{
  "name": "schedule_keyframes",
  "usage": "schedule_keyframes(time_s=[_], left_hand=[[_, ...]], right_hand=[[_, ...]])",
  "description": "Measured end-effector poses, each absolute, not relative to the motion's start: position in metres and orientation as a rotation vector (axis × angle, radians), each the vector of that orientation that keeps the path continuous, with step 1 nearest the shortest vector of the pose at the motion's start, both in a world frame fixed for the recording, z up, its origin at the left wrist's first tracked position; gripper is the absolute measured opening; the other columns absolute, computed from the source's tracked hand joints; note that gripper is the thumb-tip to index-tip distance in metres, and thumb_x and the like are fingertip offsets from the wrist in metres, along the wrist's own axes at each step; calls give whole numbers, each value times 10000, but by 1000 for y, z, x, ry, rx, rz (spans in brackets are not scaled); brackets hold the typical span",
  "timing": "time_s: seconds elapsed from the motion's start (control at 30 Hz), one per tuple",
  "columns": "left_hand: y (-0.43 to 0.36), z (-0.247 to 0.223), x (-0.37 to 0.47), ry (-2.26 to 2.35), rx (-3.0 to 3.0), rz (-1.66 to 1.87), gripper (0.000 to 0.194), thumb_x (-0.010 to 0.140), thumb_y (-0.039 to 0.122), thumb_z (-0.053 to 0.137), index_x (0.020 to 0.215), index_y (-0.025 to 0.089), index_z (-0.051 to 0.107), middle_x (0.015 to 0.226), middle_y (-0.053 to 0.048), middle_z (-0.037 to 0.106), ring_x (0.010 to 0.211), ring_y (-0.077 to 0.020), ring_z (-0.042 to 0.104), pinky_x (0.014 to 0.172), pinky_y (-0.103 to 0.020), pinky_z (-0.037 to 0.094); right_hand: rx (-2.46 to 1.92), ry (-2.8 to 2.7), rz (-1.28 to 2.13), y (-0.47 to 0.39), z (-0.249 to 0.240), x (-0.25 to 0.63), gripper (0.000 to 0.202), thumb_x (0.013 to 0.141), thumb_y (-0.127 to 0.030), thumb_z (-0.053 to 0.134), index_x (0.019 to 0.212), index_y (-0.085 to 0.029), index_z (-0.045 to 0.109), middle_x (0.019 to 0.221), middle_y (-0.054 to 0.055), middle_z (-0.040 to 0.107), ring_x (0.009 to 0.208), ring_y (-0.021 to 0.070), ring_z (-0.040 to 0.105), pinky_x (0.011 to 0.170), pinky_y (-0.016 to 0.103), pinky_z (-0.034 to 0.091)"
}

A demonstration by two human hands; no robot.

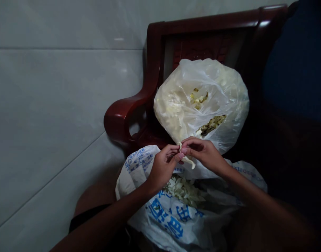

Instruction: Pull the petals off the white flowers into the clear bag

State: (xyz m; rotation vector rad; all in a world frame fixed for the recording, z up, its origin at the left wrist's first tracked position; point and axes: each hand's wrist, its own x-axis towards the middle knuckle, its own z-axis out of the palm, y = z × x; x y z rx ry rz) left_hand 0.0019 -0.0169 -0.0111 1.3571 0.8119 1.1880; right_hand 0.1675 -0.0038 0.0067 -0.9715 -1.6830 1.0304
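Note:
Above the open white bag (139, 175), my left hand (164, 164) and my right hand (201, 150) meet fingertip to fingertip. Both pinch one pale, curled strip (189, 161), whose free end hangs down to the right. What the strip is made of I cannot tell. Under my hands, the white bag with blue lettering rests at my lap, and many thin, pale pieces (183, 190) lie inside it. Just beyond my fingers stands a bulging translucent plastic bag (173, 98). Brownish-yellow flakes (213, 124) show through its openings.
The translucent bag sits on a dark red wooden bench, whose curved armrest (120, 113) is on the left. A grey tiled wall (57, 105) runs along the left and back. The right side is very dark, with a dark blue surface (297, 66) at the upper right.

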Motion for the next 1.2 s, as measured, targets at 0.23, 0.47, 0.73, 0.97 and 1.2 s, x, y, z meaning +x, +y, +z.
schedule_keyframes(time_s=[0.23, 0.47, 0.73, 0.97, 1.2], left_hand=[[-17, -6, 2, 770, 1162, 1139, 212, 736, 246, 672, 925, 168, 618, 931, -37, 661, 889, -136, 608, 753, -214, 476], [-7, -5, -1, 843, 970, 1205, 224, 694, 261, 688, 883, 147, 643, 826, -32, 669, 720, -112, 602, 685, -223, 444], [23, -9, -22, 960, 840, 1477, 193, 692, 231, 653, 852, 138, 599, 775, -12, 639, 695, -95, 583, 698, -226, 445], [-2, -13, -2, 1053, 1346, 1314, 180, 759, 268, 618, 897, 153, 613, 834, -34, 648, 797, -136, 602, 735, -233, 457], [-21, -13, 9, 898, 1440, 1136, 242, 777, 230, 600, 1009, 164, 607, 1055, -76, 633, 995, -183, 596, 847, -258, 465]], right_hand=[[-942, -1756, 909, -5, 7, 167, 96, 809, -288, 592, 837, -199, 618, 956, 47, 570, 912, 155, 555, 815, 290, 431], [-894, -1730, 871, -19, 11, 153, 67, 829, -262, 548, 803, -204, 568, 1053, 70, 540, 1017, 184, 527, 905, 330, 404], [-800, -1254, 985, -27, 38, 169, 45, 858, -235, 409, 816, -250, 400, 675, -6, 543, 639, 170, 565, 636, 331, 465], [-1088, -1987, 502, -22, 22, 167, 164, 813, -284, 582, 968, -233, 565, 966, 52, 558, 916, 190, 529, 757, 308, 433], [-1169, -1907, 389, -22, 5, 158, 96, 836, -306, 576, 847, -211, 587, 809, 30, 567, 777, 156, 548, 700, 280, 429]])
